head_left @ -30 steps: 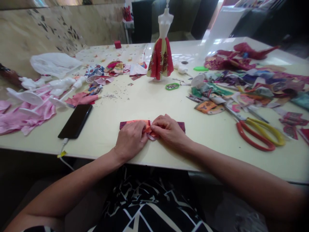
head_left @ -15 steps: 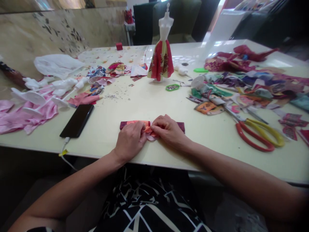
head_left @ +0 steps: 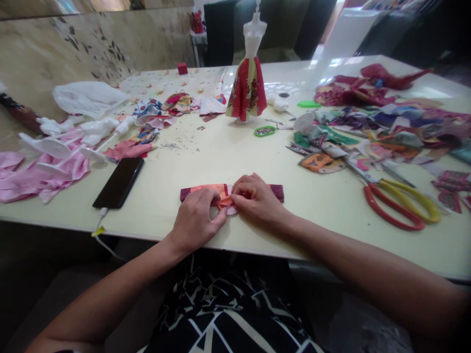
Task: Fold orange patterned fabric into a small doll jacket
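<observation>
Left hand point(head_left: 195, 218) just opened up: thumb and forefinger now apart at the orange-and-maroon patterned fabric strip point(head_left: 213, 187), which lies on the person's side of the white plastic dress form point(head_left: 253, 40). Right hand point(head_left: 257, 198) still pinches the strip's folded middle, fingertips together, so it probably carries most of the hold.

Pale table point(head_left: 235, 154): pink cloth point(head_left: 46, 184) and black phone point(head_left: 118, 183) at left, patterned fabric strip point(head_left: 208, 187) near front edge, scissors point(head_left: 374, 183) at right by heaped fabric scraps point(head_left: 395, 128). Farther back, skirted dress form point(head_left: 248, 90) stands near green tray point(head_left: 265, 131); red box point(head_left: 182, 68) beyond.
</observation>
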`<state>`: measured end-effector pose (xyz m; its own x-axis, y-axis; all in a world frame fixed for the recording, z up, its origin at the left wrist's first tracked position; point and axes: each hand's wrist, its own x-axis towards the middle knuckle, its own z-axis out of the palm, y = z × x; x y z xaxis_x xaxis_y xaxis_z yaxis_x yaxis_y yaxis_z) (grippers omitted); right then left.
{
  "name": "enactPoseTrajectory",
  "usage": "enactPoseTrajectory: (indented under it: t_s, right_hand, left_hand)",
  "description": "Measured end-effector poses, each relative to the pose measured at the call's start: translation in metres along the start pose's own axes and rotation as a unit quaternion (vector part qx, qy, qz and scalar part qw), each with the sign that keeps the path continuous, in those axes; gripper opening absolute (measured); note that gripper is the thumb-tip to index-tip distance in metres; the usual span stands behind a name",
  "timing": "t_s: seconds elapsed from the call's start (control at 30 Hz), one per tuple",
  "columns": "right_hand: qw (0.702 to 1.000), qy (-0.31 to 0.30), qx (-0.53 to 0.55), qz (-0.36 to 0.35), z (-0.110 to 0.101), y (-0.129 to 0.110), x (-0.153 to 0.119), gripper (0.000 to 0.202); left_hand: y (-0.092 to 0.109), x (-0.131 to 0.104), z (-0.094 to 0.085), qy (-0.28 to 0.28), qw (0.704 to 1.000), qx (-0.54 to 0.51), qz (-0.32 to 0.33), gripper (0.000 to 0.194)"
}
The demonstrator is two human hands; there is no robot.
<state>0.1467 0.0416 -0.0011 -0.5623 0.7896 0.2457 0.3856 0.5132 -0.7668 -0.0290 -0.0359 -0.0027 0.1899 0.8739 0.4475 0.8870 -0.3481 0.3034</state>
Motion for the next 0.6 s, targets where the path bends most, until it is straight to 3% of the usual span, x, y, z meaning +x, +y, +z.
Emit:
enactPoseTrajectory:
  t_s: [0.33,0.6]
  right_hand:
    - [1.000,0.016,0.007,-0.009,0.0031,0.0021,-0.0004,0.026]
    - [1.000,0.009,0.003,-0.011,0.0020,0.0022,-0.0005,0.027]
  left_hand:
    - [-0.0001,0.0016,0.0066,-0.010,0.998,0.056,0.018,0.010]
    - [0.0021,-0.0011,-0.0017,-0.007,0.998,-0.061,0.010,0.009]
